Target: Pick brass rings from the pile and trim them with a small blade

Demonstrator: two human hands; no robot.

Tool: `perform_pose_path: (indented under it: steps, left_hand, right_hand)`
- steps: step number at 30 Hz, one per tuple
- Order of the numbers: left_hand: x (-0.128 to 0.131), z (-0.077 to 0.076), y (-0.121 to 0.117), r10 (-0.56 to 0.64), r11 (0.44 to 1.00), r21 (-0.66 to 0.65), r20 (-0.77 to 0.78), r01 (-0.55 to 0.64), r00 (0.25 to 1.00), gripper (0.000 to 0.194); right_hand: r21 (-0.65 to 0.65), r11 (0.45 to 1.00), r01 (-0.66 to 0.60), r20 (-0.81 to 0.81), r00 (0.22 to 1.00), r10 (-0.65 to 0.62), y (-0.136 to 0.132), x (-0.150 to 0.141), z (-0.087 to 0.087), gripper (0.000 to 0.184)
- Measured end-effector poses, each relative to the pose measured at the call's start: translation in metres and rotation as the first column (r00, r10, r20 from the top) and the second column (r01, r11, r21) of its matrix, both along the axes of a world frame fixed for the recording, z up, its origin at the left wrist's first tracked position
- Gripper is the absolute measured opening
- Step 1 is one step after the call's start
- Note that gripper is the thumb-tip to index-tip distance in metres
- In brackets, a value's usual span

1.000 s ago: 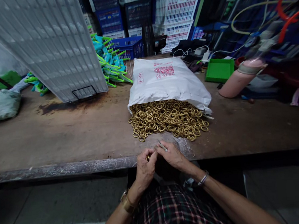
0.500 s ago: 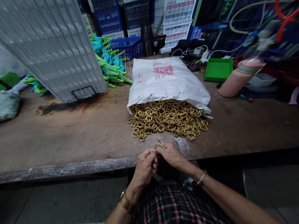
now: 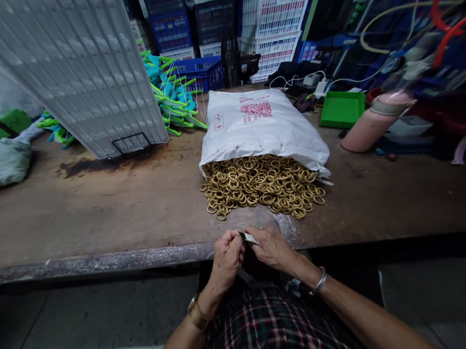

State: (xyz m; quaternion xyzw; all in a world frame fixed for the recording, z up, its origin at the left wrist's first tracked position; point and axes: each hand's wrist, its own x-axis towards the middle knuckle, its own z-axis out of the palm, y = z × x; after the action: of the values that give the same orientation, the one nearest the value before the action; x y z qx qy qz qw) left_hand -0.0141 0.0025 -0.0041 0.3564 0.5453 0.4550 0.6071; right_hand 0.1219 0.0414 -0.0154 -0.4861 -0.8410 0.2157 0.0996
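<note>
Two hands meet at the lower middle of the frame, just past the near edge of the counter [image 3: 107, 210]. The left hand [image 3: 226, 261] has its fingers curled in and its thumb pressed toward the forefinger; whether something sits inside that pinch cannot be made out. The right hand [image 3: 273, 248] is closed around a slim pale tool [image 3: 250, 239], whose dark end points at the left hand's fingertips, and the two hands touch or nearly touch there. Above them, at the centre of the frame, a heap of brass-coloured rings [image 3: 259, 185] spills from the open mouth of a white sack [image 3: 261, 130] with red print, the nearest rings lying a little beyond the fingers. A watch [image 3: 197, 316] circles the left wrist and a silvery bangle [image 3: 319, 281] the right, with a dark checked shirt [image 3: 274, 331] between the forearms. Right of the sack are a green tray [image 3: 342, 108] and a tilted pink bottle [image 3: 364, 130]. A ribbed whitish panel [image 3: 93, 72] leans across the upper left, beside a bright green and turquoise tangle [image 3: 178, 102], and stacked crates [image 3: 268, 12] fill the upper middle.
</note>
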Motion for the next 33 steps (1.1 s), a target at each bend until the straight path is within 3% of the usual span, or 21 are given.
perform_pose_path:
  steps: [9,16,20,25,29,33]
  left_hand:
    - [-0.002,-0.006,-0.002,0.001,0.999,0.035,-0.043,0.0,0.999,0.029]
    - [-0.004,0.004,-0.015,-0.081,0.996,-0.002,0.252,0.084,0.964,0.029]
    - [-0.006,0.004,-0.016,-0.017,0.997,-0.062,0.458,0.05,0.889,0.031]
    - [-0.014,-0.003,-0.014,0.083,0.994,-0.104,0.516,-0.033,0.853,0.03]
    - [-0.019,-0.005,-0.014,0.128,0.99,-0.118,0.555,-0.075,0.822,0.025]
    - [-0.022,-0.004,-0.012,0.129,0.987,-0.161,0.659,-0.029,0.741,0.021]
  right_hand:
    - [-0.032,0.998,-0.049,0.184,0.981,0.054,0.001,-0.002,0.005,0.027]
    - [0.0,0.998,0.062,0.258,0.964,-0.06,0.023,-0.008,0.008,0.03]
    - [0.062,0.997,0.048,0.191,0.98,-0.059,0.034,-0.026,0.008,0.026]
    - [0.165,0.985,0.049,0.046,0.997,-0.057,0.042,-0.053,0.001,0.026]
    - [0.154,0.987,0.051,0.118,0.991,-0.069,0.045,-0.062,-0.002,0.023]
    - [0.139,0.988,0.062,0.18,0.98,-0.086,0.045,-0.062,-0.002,0.022]
